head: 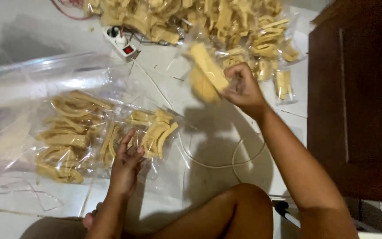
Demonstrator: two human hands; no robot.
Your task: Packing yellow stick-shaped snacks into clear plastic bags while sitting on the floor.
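Fingertips of my right hand [243, 88] curl shut around the neck of a small clear bag of yellow chips [206, 73] — held up off the floor and blurred, so I can't tell exactly how each finger sits. Fingers of my left hand [127, 159] are loosely spread, tips resting on a filled clear packet [155, 135] lying flat on the white tiled floor [208, 177]; they pinch nothing.

To do this step well, my judgement: keep the right grip high on the bag's neck so the chips settle to the bottom and don't get crushed, hold the bag clear of the white cable [226, 163] looping beneath it, and keep the left hand light on the flat packets so the plastic doesn't slide.

Packages outward: just left of my left hand, a cluster of flat transparent packs [67, 132] of long pale-yellow strips, overlapping, no labels visible. Beyond them a large, mostly slack clear plastic sheet or sack [54, 75], glossy. At the top, a big heap of packed chips [191, 17], with smaller sealed packets [283, 84] spilling down on the right — all clear film, unlabelled as far as I can see. White power strip with a red switch [122, 44] sits beside the heap. Dark brown wooden cabinet [359, 97] at right; no signs anywhere.
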